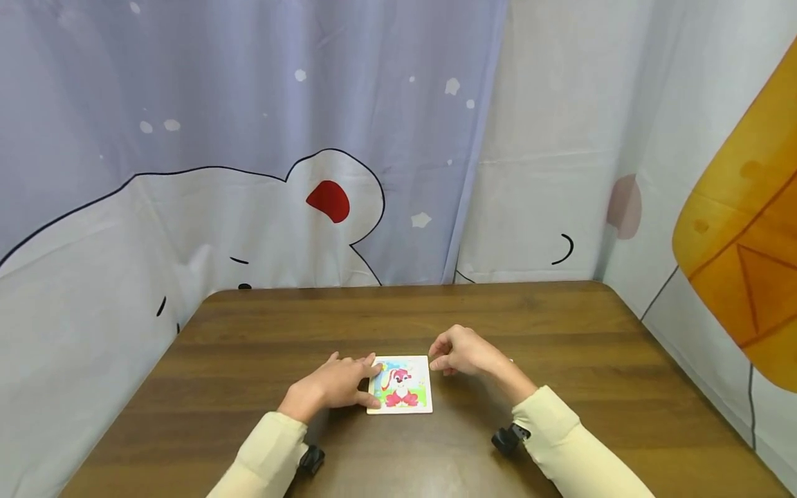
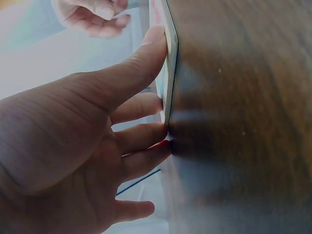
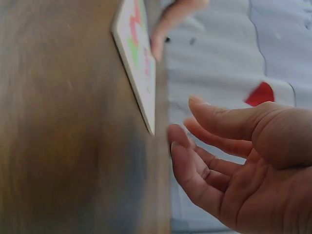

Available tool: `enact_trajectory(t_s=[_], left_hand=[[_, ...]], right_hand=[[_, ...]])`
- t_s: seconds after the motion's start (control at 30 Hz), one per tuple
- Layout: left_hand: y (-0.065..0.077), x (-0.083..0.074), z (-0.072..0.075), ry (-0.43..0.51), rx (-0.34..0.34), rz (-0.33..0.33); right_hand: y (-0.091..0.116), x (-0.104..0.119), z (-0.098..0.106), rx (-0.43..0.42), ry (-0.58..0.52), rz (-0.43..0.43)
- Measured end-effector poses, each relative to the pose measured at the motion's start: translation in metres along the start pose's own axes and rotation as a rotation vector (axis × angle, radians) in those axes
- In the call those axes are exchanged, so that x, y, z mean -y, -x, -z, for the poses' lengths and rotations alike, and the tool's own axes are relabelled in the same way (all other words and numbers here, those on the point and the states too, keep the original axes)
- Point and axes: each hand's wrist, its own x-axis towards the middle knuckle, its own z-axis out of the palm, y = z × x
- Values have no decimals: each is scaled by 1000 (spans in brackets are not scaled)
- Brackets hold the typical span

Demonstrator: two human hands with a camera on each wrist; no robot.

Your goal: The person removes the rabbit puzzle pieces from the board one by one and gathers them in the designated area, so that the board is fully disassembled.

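Observation:
A square board [image 1: 401, 394] with a pink long-eared cartoon animal lies flat on the table, picture side up. My left hand [image 1: 336, 384] rests at its left side. In the left wrist view the thumb [image 2: 156, 41] lies on the board's edge, and the fairly straight fingers touch the edge and tabletop. My right hand [image 1: 459, 351] hovers by the far right corner, its fingers loosely bent. From the right wrist view, a gap shows between thumb and fingertips, nothing is between them, and the hand is apart from the board [image 3: 139, 73].
The brown wooden table [image 1: 398, 311] reaches back to a printed curtain [image 1: 398, 138] that hangs behind and beside it. A tiny white bit [image 1: 511, 360] shows just beyond my right forearm, mostly hidden. Both wrists carry small black devices.

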Motion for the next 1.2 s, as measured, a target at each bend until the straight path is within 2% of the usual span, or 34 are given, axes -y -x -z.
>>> enact_trajectory(t_s=[0.1,0.3,0.53,0.8,1.2], left_hand=[[0,0,1,5,1,5],[-1,1,-1,18,7,2],[0,2,-1,21,-15,-3],[-2,1,-1,24,-5,-6],[-2,2,0,15,-19,-8]], right_hand=[[-7,6,-11,36,-49,2],[-14,12,-29,27,-166,-26],[-23,18,-36,15,-94,-11],[-27,17,-40,-17,24,7],[-33,21,-43,-100,-49,-85]])
